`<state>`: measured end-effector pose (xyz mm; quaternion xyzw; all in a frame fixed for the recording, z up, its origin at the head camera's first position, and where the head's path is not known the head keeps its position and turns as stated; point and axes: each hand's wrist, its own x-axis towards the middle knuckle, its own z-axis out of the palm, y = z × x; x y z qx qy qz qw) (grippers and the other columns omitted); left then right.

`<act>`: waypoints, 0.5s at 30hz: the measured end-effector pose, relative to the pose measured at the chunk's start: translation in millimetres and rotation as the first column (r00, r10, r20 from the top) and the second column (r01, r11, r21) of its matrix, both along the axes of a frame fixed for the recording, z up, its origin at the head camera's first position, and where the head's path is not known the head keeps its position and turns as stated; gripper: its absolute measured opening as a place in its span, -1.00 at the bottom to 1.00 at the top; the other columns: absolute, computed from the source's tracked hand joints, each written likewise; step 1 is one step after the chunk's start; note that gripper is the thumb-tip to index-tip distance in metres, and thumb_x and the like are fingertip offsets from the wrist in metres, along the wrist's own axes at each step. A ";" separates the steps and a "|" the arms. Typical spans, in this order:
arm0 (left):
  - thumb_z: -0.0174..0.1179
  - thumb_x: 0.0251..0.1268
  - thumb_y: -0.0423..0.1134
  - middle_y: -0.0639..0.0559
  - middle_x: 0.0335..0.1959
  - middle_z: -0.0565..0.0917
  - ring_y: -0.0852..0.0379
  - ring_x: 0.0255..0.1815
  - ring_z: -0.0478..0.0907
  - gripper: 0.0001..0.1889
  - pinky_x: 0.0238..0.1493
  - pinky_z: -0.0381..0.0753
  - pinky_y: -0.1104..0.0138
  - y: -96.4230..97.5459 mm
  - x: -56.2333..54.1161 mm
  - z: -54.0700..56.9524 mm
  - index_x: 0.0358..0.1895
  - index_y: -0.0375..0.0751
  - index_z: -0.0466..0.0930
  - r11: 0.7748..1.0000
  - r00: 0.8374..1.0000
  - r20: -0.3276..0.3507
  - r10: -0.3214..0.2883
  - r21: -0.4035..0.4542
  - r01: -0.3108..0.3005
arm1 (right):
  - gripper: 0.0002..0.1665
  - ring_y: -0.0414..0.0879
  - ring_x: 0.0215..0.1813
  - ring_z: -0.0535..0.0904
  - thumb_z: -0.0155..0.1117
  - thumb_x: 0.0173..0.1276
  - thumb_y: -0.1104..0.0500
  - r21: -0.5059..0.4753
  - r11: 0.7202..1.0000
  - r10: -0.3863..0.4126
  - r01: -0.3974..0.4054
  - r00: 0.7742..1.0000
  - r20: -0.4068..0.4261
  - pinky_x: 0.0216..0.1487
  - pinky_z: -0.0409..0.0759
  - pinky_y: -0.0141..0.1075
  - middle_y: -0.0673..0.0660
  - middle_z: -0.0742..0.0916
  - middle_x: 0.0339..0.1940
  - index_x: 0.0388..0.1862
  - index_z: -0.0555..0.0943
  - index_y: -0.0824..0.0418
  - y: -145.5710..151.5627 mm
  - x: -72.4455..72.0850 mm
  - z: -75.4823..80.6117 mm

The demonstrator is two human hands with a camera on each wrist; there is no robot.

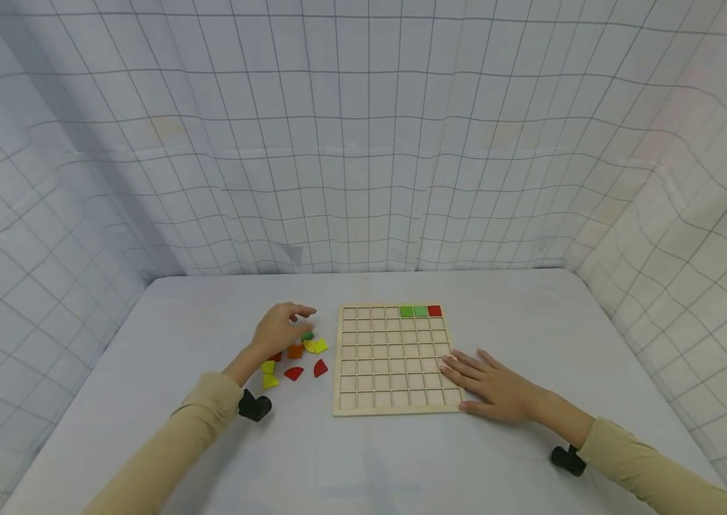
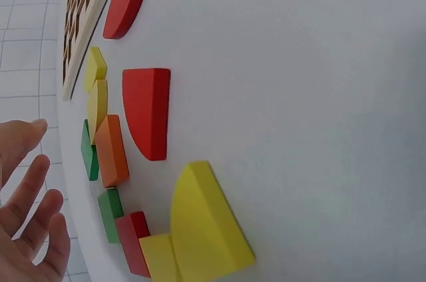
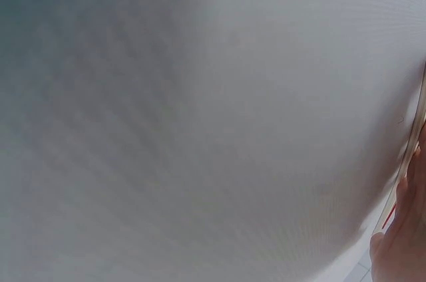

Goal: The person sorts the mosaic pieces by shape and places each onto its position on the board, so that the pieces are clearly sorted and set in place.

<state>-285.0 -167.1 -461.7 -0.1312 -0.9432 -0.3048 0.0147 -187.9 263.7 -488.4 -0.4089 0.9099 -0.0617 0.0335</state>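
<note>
My left hand [image 1: 278, 330] hovers over loose coloured pieces left of the board, thumb and fingers apart and loosely bent. In the left wrist view nothing shows between its fingers [image 2: 41, 229]. Beneath and around it lie an orange block [image 1: 295, 351], a green piece [image 1: 308, 335], red quarter-round pieces [image 2: 148, 112] and yellow ones [image 2: 206, 229]. Resting on the right edge of the wooden grid board [image 1: 365, 367] is my right hand [image 1: 499, 390], its fingers spread. Along the board's far row, towards the right, sit two green squares [image 1: 413, 312] and a red square [image 1: 434, 311].
A white table [image 1: 363, 458] carries everything, with white grid-patterned cloth [image 1: 363, 143] hanging behind and at both sides. Black camera mounts [image 1: 254, 406] are worn at both wrists. Tan sleeves [image 1: 177, 436] cover the forearms.
</note>
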 end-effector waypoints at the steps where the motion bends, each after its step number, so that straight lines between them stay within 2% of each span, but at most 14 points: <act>1: 0.26 0.25 -0.18 -0.13 0.04 0.67 -0.10 0.00 0.52 -0.64 -0.10 0.58 0.12 -2.0 0.9 -0.5 0.11 -0.15 0.64 1.000 1.000 0.006 -0.001 0.003 0.001 | -0.20 0.12 0.57 0.02 -0.07 0.48 -0.23 0.003 1.000 0.000 0.000 1.000 -0.002 0.40 -0.03 0.29 0.09 0.18 0.57 0.56 0.05 0.06 0.1 -0.1 -0.3; 9: 0.27 0.22 -0.24 -0.17 0.04 0.67 -0.12 0.01 0.53 -0.64 -0.08 0.59 0.09 -16.1 9.3 -5.2 0.10 -0.21 0.64 1.000 1.000 0.016 -0.018 0.013 0.018 | -0.20 0.11 0.58 0.01 -0.08 0.48 -0.24 0.007 1.000 0.009 -0.009 1.000 -0.014 0.40 -0.02 0.29 0.09 0.17 0.58 0.56 0.05 0.05 1.3 -0.6 -2.5; 15: 0.29 0.19 -0.28 -0.17 0.03 0.67 -0.12 -0.01 0.52 -0.62 -0.10 0.59 0.09 -20.1 11.6 -6.8 0.10 -0.20 0.64 1.000 0.999 0.032 -0.028 -0.002 0.029 | -0.19 0.11 0.58 0.00 -0.09 0.48 -0.24 0.010 1.000 0.001 -0.001 1.000 0.002 0.41 -0.04 0.28 0.09 0.16 0.58 0.57 0.04 0.05 0.6 -0.6 -1.2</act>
